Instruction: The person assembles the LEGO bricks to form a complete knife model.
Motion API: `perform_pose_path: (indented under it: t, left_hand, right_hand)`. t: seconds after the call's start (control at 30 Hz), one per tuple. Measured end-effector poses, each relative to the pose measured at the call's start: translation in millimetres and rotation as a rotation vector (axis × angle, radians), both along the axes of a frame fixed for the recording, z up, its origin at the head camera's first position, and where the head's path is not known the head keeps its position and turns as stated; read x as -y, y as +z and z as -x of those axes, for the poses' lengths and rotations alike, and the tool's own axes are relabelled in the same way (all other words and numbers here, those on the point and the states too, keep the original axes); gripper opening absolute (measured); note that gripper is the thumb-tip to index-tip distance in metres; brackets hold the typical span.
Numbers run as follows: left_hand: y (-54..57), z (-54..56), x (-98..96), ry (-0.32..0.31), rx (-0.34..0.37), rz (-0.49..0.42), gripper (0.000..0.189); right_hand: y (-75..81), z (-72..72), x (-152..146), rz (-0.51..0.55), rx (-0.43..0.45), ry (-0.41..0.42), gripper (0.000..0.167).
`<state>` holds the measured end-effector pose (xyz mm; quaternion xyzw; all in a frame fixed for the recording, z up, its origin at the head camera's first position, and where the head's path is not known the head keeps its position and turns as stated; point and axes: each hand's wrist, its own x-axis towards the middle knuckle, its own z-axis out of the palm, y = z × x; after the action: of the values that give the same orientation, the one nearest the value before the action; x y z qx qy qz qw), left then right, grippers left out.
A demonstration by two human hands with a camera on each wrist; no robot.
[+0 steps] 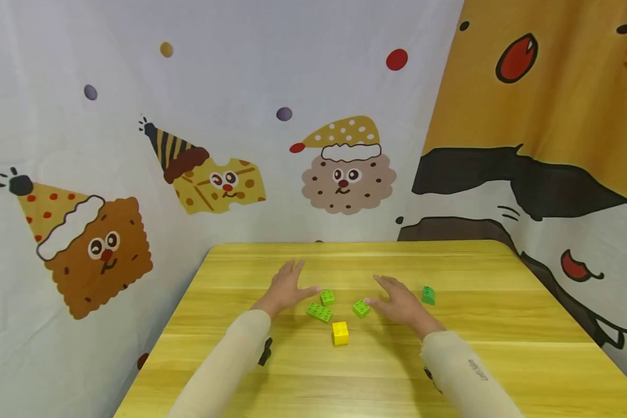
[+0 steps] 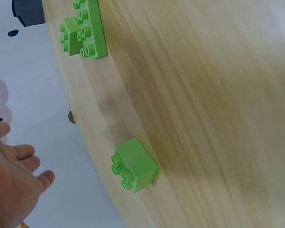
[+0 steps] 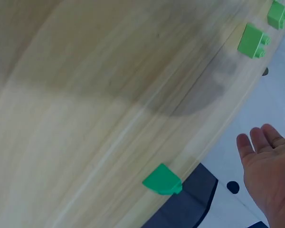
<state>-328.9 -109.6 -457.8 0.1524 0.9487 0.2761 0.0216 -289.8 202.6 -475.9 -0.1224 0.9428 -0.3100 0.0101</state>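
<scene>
Both hands reach over the table, fingers extended and nothing held. My left hand (image 1: 285, 288) is spread, its thumb pointing at a small lime green toy brick (image 1: 327, 298). Just in front of that lies a longer green brick (image 1: 320, 312) with two rows of studs. The right hand (image 1: 399, 303) has its thumb tip right by another small lime brick (image 1: 361, 308), overlapping its edge in the head view. A yellow brick (image 1: 340, 334) sits nearest the body, between the forearms. To the right of the right hand is a darker green brick (image 1: 428, 295) with a sloped side (image 3: 162, 180).
The wooden table (image 1: 313, 383) has rounded far corners. Behind it hangs a white cloth (image 1: 271, 64) printed with cartoon snacks, and at the right an orange and black printed part (image 1: 486, 110). A small black item (image 1: 265, 352) shows at the left sleeve.
</scene>
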Motion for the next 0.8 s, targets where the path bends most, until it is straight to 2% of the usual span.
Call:
perform_pose_path:
  t: [0.4,0.67,0.8]
  left_hand:
    - [-6.3,-3.0,2.9,-0.018,0.099,-0.191,0.089]
    - [-17.7,-7.4,2.4,-0.014,0.163,-0.293,0.086]
    - [-22.6,-10.6,1.7,-0.029,0.172,-0.327,0.081]
  right_hand:
    - [-4.9,-12.9,19,0.137,0.058,-0.023,0.065]
    - [-10.9,-25.5,31,0.259,0.098,-0.024,0.056]
    - [-18.0,-29.3,36,0.317,0.126,-0.028,0.054]
